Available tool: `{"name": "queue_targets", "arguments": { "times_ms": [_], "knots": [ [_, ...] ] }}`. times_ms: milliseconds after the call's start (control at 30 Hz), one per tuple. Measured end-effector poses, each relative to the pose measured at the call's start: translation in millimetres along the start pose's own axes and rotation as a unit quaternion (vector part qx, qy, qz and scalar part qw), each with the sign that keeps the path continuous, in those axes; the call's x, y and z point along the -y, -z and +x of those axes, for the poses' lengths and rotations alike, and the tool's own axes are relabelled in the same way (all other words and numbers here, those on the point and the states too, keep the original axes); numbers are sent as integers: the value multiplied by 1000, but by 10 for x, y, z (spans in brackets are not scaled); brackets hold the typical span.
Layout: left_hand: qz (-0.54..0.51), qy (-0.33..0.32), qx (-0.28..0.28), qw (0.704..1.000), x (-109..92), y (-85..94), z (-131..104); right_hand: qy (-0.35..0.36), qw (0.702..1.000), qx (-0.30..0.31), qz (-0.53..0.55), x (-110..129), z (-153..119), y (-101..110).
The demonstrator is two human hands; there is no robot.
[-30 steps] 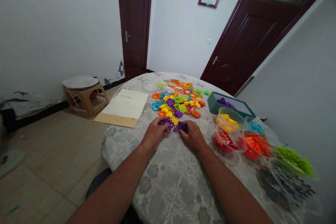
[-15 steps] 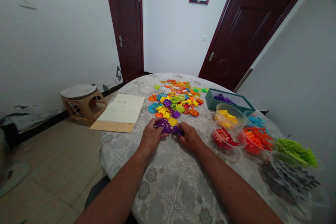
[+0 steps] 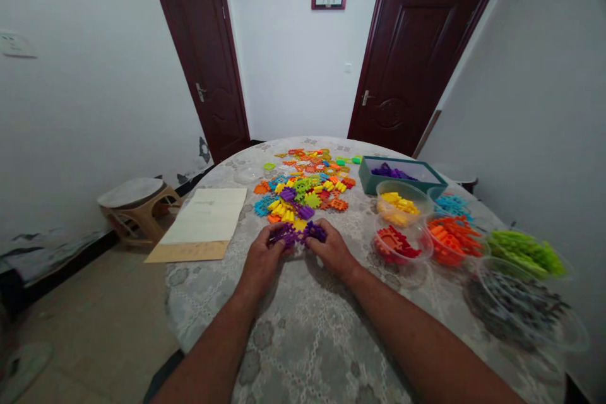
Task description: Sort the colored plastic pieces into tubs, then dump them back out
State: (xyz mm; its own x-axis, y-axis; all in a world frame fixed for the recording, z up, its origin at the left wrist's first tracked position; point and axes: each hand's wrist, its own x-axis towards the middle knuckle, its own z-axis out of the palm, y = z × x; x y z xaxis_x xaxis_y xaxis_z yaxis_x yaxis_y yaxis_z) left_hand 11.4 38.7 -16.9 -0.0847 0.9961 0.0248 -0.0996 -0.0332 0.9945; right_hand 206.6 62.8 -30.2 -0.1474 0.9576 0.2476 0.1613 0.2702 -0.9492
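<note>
Purple toothed plastic pieces (image 3: 290,235) are between my hands near the middle of the table. My left hand (image 3: 265,259) grips their left side, thumb on top. On the right, my right hand (image 3: 331,249) pinches a darker purple piece (image 3: 315,231) that touches or meets the others; whether they are joined is too small to tell. A yellow piece (image 3: 300,225) shows just behind them. Beyond lies a spread heap of mixed pieces, among them a lime green one (image 3: 312,200), blue ones (image 3: 264,205) and orange ones (image 3: 338,204).
Clear bowls hold yellow (image 3: 400,203), red (image 3: 396,243), orange (image 3: 454,241), blue (image 3: 453,205), green (image 3: 525,254) and grey pieces (image 3: 525,300) at the right. A green box (image 3: 402,186) contains purple pieces. At the left lie a paper sheet (image 3: 208,214) and a stool (image 3: 142,214).
The view has shifted and tilted. My right hand has turned its purple piece, which now shows more fully beside the pieces in my left hand.
</note>
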Motion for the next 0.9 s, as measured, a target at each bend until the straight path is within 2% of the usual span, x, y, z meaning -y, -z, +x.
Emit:
{"name": "queue_targets", "arguments": {
  "times_ms": [100, 167, 333, 500, 700, 900],
  "knots": [
    [15, 6, 40, 999, -22, -39, -39, 12, 999, 3, -34, 8, -16, -64],
    [32, -2, 45, 998, -31, -56, -53, 15, 999, 6, -49, 23, -30, -77],
    [42, -6, 14, 999, -8, -67, -37, -9, 999, 16, -34, 44, -39, -54],
    [17, 0, -32, 999, -1, -79, -33, -57, 998, -37, 12, 18, 8, -14],
    [24, 1, -6, 1000, -15, -97, -53, -41, 998, -48, -19, -18, 19, -11],
    [127, -51, -6, 991, 11, -48, -49, -16, 998, -41, -35, -39, -14, -29]
  ]
}}
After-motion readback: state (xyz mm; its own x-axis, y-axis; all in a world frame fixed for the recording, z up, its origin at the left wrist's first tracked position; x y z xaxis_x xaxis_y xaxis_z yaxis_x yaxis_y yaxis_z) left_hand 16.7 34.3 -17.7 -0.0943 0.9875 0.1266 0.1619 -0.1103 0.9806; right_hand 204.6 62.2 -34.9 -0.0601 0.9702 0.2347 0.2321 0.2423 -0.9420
